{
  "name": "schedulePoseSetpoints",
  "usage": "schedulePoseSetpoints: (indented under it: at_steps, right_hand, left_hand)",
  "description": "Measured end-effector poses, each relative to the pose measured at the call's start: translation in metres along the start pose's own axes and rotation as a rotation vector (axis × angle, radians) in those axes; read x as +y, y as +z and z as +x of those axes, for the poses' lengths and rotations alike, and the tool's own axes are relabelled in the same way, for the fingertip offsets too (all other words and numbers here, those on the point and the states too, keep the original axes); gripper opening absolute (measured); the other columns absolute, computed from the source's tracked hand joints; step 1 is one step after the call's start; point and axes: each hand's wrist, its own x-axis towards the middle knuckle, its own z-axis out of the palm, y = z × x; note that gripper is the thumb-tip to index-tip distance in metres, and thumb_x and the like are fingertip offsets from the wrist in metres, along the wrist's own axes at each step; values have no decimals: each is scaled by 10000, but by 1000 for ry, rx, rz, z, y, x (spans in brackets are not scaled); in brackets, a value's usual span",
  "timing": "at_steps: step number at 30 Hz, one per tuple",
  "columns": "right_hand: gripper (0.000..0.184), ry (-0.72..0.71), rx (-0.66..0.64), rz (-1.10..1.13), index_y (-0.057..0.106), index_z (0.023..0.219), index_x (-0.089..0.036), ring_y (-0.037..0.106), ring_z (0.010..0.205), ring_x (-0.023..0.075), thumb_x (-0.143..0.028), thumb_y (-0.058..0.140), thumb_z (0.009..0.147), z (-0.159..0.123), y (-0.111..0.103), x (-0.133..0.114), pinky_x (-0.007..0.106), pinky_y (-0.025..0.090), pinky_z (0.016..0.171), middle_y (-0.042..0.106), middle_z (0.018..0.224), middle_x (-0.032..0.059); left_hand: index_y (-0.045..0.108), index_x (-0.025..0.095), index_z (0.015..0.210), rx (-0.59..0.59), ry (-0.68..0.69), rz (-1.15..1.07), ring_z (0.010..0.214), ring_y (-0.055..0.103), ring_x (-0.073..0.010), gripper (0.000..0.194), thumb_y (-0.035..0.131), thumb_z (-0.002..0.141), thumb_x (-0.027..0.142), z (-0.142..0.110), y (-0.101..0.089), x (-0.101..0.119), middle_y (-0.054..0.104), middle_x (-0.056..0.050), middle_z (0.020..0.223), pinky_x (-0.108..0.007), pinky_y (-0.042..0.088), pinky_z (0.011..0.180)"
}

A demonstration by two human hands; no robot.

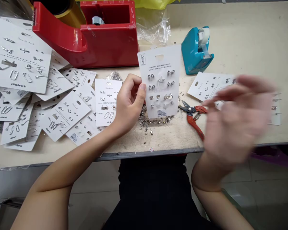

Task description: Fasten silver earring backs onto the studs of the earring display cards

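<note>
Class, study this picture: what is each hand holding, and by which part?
The left hand holds a white earring card by its left edge. The blurred right hand appears to hold nothing.

The left hand (pixel 128 105) held a white card (pixel 160 60) patterned with silver earrings (pixel 151 76). Beyond that hand stood a red tape dispenser (pixel 108 41); beyond the right hand (pixel 235 121), a teal tape dispenser (pixel 194 52) and red-handled snips (pixel 194 119).

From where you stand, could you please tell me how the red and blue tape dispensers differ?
The red dispenser is much larger than the blue dispenser. The red one's tape roll is wide and amber; the blue one's is narrow and pale. Both stand on the table's far side.
</note>
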Motion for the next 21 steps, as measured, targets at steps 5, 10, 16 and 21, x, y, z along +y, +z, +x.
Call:
schedulePoseSetpoints:
  at_steps: [5,10,16,21]
  right_hand:
    - [421,110,-149,142,525,1271,-322,646,1039,163,-305,713,895,1,26,35,327,617,895,634,1098,18]
    - [253,103,-250,150,622,1178,-312,691,1002,204,-352,662,932,-5,32,39,395,656,896,681,1087,21]
    - [218,189,-236,297,642,1155,-316,661,677,130,-276,645,940,-10,34,39,249,629,470,659,950,-5]
    - [234,137,-137,253,652,1154,-316,662,711,119,-237,646,934,-12,36,40,201,623,475,683,973,-8]
  left_hand:
    - [454,217,829,-45,-5,-15,600,471,-67,310,507,1025,451,-2,1,8,402,26,704,-212,451,554]
    - [448,205,821,-33,-19,12,585,452,-51,363,509,1011,509,-4,4,15,390,26,717,-187,434,509]
    - [472,211,840,-108,-39,-2,629,538,-64,376,490,1009,546,-3,3,15,444,21,744,-199,495,543]
    - [534,248,1066,-387,-199,-165,741,672,-125,297,573,975,529,-8,5,20,618,-17,897,-233,605,568]
